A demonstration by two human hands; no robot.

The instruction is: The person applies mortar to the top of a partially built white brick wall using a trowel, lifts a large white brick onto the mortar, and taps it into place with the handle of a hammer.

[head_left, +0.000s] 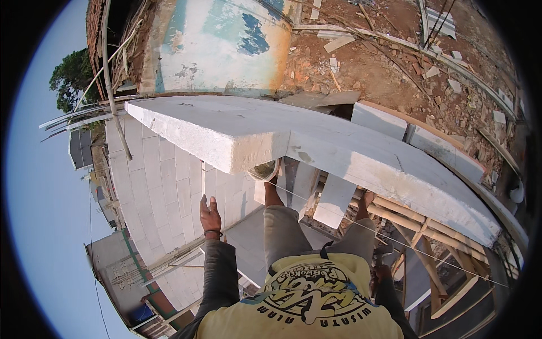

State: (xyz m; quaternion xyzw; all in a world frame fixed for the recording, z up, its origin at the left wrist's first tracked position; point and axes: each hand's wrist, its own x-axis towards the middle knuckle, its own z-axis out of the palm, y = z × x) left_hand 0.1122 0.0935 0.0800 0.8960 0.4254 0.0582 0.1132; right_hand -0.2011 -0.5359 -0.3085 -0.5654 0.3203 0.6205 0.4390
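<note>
My left hand (210, 214) is raised over the left side, fingers spread and nothing in them. It hangs apart from the white block wall (214, 141), whose near end lies ahead of it. Low by my right thigh, my right hand (382, 272) is in shadow and looks closed around a dark grey tool (384, 250), whose kind I cannot make out. A pale bucket (264, 170) sits by my left foot, partly hidden under the wall's edge. A thin string (333, 213) runs taut from near that foot to the lower right.
My feet are high on a support of bamboo poles (418, 217) and a pale block (335, 200). Wooden braces (451, 294) stand at lower right. A block-faced wall (164, 186) drops away at left. Rubble-strewn ground (389, 73) lies far below, beside a painted wall (220, 45).
</note>
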